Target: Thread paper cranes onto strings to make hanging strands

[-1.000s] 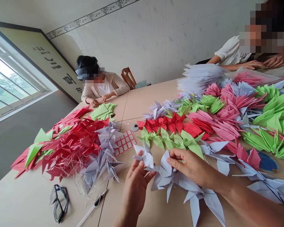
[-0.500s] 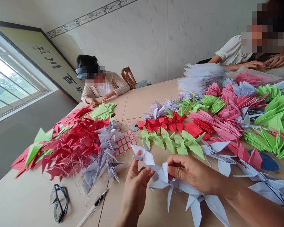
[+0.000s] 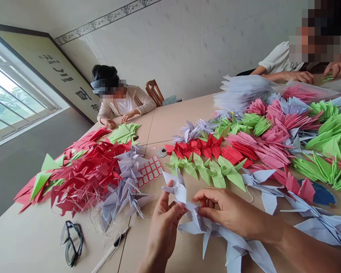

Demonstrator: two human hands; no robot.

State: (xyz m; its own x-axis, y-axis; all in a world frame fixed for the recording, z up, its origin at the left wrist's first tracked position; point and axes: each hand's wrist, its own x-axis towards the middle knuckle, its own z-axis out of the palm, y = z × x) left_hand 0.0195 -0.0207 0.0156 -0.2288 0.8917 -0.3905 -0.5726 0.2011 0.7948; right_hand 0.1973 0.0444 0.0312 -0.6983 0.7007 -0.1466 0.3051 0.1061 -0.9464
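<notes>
My left hand (image 3: 168, 223) pinches a pale white-lilac origami crane (image 3: 179, 189) by its edges, thumb and fingers closed. My right hand (image 3: 223, 206) is curled with thumb and index finger together on a neighbouring pale crane (image 3: 195, 218) in the same strand. More pale cranes (image 3: 233, 242) of the strand hang and lie below my right wrist, partly covered by it. Directly beyond my hands runs a row of light-green cranes (image 3: 200, 167), with red cranes (image 3: 207, 148) behind it.
A red, green and lilac crane heap (image 3: 88, 174) with loose strings lies left. Glasses (image 3: 71, 242) and a pen-like tool (image 3: 116, 242) lie in front. A red-gridded label sheet (image 3: 149, 172) sits mid-table. Folded-paper stacks (image 3: 272, 148) cover the right. Two people sit across the table.
My left hand has moved slightly right, its crane turning more upright. My right hand has shifted a little left and down on the strand. The right-hand person's hands have moved apart.
</notes>
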